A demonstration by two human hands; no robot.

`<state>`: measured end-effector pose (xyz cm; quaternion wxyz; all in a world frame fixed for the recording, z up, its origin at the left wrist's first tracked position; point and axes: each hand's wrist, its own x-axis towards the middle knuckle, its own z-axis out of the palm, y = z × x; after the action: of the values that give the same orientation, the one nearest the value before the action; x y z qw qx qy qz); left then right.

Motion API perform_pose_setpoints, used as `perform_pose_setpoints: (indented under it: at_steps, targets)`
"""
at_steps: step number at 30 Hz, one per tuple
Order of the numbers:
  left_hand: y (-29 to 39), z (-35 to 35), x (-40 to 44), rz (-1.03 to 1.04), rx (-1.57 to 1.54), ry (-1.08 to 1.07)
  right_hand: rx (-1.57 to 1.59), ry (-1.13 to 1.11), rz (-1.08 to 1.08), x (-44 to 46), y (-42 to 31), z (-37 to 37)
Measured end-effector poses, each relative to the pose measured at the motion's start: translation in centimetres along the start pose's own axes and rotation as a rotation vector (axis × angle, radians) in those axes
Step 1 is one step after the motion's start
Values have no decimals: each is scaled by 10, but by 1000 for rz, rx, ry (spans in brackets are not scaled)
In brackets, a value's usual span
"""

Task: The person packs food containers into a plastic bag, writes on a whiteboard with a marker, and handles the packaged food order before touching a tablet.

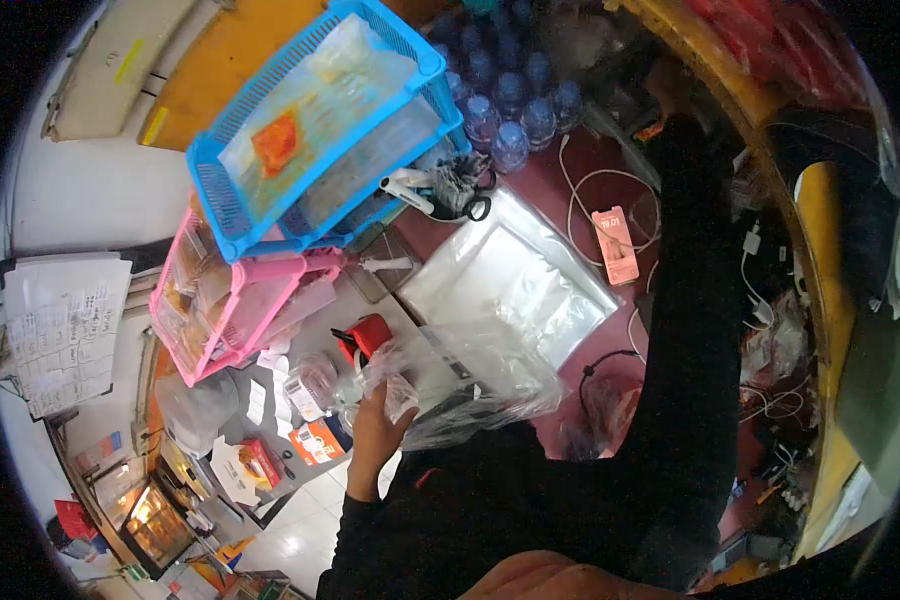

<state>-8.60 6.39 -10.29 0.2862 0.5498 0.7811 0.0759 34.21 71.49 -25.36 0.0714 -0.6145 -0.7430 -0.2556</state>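
Nearest the camera was the wearer's black top [490, 500], filling a big chunk of the bottom of the view. The left hand [377, 440] was out in front of it, with its fingers pinching a crumpled clear plastic bag [490, 385], and the rest of that bag trailed off to the right, just above the top. It overlapped the near edge of a stack of flat clear bags [510, 275] lying on the reddish desk [450, 238]. The right arm stretched way up the other side, and the right hand [667, 88] ended up in a murky patch, so honestly I couldn't tell what its fingers were doing.

Other stuff around: 1 phone [615, 245] with its screen lit, lying right of the stack, with a white cable [577, 195] looping around it. A bunch of bottles with blue caps [511, 135] stood past the stack. Off to the left were a blue basket [232, 243] with plastic in it and a pink basket [280, 268] just below. Near the left hand there was also a red item [372, 332], and an orange box [317, 441] lay further left.
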Motion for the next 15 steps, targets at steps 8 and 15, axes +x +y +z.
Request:
perform_pose_setpoints:
  at_steps: [8, 15]
  targets:
    - [1, 3, -7, -46, -39, -20, 65, -190, -129, 7, -12, 9]
    - [-1, 5, -10, -57, -70, -30, -85, -260, -74, -12, -6, 29]
